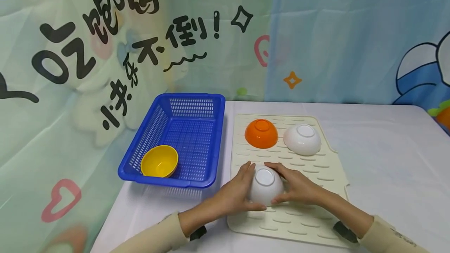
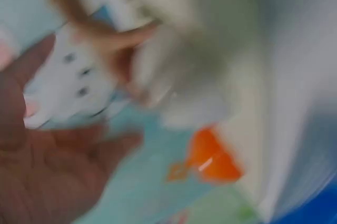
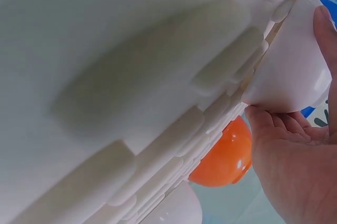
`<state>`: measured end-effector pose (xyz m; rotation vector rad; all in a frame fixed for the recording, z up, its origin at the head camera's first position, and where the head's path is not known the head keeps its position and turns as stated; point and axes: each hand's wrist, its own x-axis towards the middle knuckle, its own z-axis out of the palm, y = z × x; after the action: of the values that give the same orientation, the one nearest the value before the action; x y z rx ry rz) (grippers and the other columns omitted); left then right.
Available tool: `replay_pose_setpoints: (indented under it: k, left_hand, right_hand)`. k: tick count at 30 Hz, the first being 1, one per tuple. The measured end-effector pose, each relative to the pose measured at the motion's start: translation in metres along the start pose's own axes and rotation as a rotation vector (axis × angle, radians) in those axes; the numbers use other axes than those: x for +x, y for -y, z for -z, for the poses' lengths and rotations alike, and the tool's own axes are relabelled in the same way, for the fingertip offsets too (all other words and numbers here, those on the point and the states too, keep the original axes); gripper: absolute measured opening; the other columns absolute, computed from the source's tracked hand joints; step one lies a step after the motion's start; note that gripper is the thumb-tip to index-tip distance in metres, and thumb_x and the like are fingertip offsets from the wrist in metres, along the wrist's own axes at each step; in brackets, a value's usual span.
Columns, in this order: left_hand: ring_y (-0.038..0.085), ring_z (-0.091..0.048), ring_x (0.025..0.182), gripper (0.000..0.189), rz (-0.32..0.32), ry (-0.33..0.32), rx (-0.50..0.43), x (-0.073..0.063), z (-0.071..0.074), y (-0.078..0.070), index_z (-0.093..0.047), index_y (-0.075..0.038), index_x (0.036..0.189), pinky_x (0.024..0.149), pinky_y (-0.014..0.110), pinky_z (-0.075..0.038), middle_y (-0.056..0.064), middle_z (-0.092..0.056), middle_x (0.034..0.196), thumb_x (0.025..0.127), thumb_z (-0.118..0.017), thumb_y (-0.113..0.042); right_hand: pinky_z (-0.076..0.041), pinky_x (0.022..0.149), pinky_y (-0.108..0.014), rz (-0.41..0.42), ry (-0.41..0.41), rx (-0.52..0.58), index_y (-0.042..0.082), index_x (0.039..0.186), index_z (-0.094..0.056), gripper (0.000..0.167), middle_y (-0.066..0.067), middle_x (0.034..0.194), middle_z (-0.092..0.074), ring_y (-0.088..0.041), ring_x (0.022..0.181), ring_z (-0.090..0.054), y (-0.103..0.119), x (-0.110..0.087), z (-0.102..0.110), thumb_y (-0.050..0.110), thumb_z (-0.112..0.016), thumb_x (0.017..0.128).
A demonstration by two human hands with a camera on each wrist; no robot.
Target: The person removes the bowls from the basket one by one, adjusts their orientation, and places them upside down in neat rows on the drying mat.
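Backdrop (image 1: pixel 334 50): printed cloth behind the white table (image 1: pixel 393 167).
Right hand (image 1: pixel 299 186): fingers and thumb grip 1 side of the near white bowl (image 1: pixel 266 192).
Left hand (image 1: pixel 237 192): fingers spread, beside its other side; contact unclear.
Near white bowl: upside down over the cream mat (image 1: pixel 291 223).
Mat's far end: 2 inverted bowls, the orange bowl (image 1: pixel 261 136) and far white bowl (image 1: pixel 303 144).
Blue basket (image 1: pixel 195 139): left of the mat, holding 1 yellow bowl (image 1: pixel 159 162).

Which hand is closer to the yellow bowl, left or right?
The left. The left hand is right of the blue basket holding the yellow bowl, at the left side of the nearer white bowl. The right hand is farther off, gripping that white bowl's right side.
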<state>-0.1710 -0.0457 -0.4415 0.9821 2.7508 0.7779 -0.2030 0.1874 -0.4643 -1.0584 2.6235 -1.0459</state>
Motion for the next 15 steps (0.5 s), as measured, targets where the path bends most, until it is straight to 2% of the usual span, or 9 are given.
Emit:
replay_pose_setpoints:
  k: [4, 5, 7, 9, 11, 13, 15]
  left_hand:
    - [0.014, -0.046, 0.121, 0.071, -0.176, 0.116, 0.002, -0.025, 0.056, -0.018, -0.042, -0.009, 0.138, 0.096, 0.026, -0.040, 0.005, -0.044, 0.138, 0.082, -0.066, -0.045]
    - [0.011, -0.048, 0.119, 0.064, -0.210, 0.125, -0.013, -0.030, 0.073, -0.019, -0.047, -0.010, 0.135, 0.096, 0.025, -0.040, 0.002, -0.049, 0.134, 0.083, -0.065, -0.044]
    - [0.008, -0.051, 0.115, 0.055, -0.226, 0.080, -0.054, -0.035, 0.102, -0.013, -0.053, -0.012, 0.130, 0.095, 0.024, -0.041, -0.002, -0.056, 0.127, 0.084, -0.065, -0.041]
    - [0.010, -0.054, 0.111, 0.049, -0.181, -0.019, -0.095, -0.040, 0.128, 0.002, -0.057, -0.011, 0.125, 0.093, 0.026, -0.044, 0.000, -0.059, 0.122, 0.084, -0.067, -0.035]
    - [0.015, -0.055, 0.110, 0.046, -0.091, -0.131, -0.120, -0.044, 0.147, 0.024, -0.058, -0.010, 0.123, 0.092, 0.031, -0.045, 0.002, -0.060, 0.121, 0.084, -0.069, -0.030]
    - [0.021, -0.055, 0.110, 0.043, 0.014, -0.210, -0.148, -0.050, 0.159, 0.049, -0.059, -0.010, 0.122, 0.092, 0.037, -0.045, 0.004, -0.059, 0.121, 0.084, -0.069, -0.027]
    - [0.026, -0.054, 0.113, 0.042, 0.114, -0.245, -0.161, -0.056, 0.166, 0.074, -0.059, -0.010, 0.122, 0.094, 0.040, -0.043, 0.007, -0.057, 0.123, 0.084, -0.068, -0.025]
  right_hand:
    - [-0.045, 0.090, -0.044, 0.003, 0.002, 0.001, 0.003, 0.136, -0.036, 0.092, -0.011, 0.130, -0.050, -0.025, 0.112, -0.052, -0.002, 0.000, 0.000, 0.043, -0.080, 0.065]
    - [-0.045, 0.090, -0.045, 0.001, 0.000, 0.002, 0.003, 0.136, -0.036, 0.093, -0.011, 0.130, -0.050, -0.024, 0.113, -0.052, -0.002, 0.000, 0.000, 0.042, -0.080, 0.065]
    - [-0.044, 0.091, -0.046, -0.005, -0.004, 0.003, 0.004, 0.136, -0.036, 0.093, -0.011, 0.131, -0.050, -0.025, 0.113, -0.052, -0.003, 0.000, 0.000, 0.041, -0.081, 0.064]
    - [-0.043, 0.091, -0.047, -0.008, -0.009, 0.004, 0.004, 0.136, -0.036, 0.094, -0.012, 0.130, -0.051, -0.027, 0.114, -0.052, -0.004, 0.000, 0.000, 0.041, -0.082, 0.063]
    - [-0.043, 0.091, -0.048, -0.009, -0.010, 0.005, 0.005, 0.136, -0.036, 0.094, -0.013, 0.130, -0.051, -0.029, 0.114, -0.052, -0.004, 0.001, -0.001, 0.042, -0.082, 0.063]
    - [-0.043, 0.091, -0.049, -0.008, -0.007, 0.008, 0.005, 0.136, -0.036, 0.094, -0.014, 0.129, -0.051, -0.029, 0.113, -0.052, -0.004, 0.001, -0.001, 0.042, -0.081, 0.063]
    - [-0.044, 0.090, -0.049, 0.000, -0.007, 0.009, 0.004, 0.136, -0.036, 0.094, -0.014, 0.128, -0.052, -0.029, 0.112, -0.053, -0.004, 0.001, 0.000, 0.042, -0.081, 0.063]
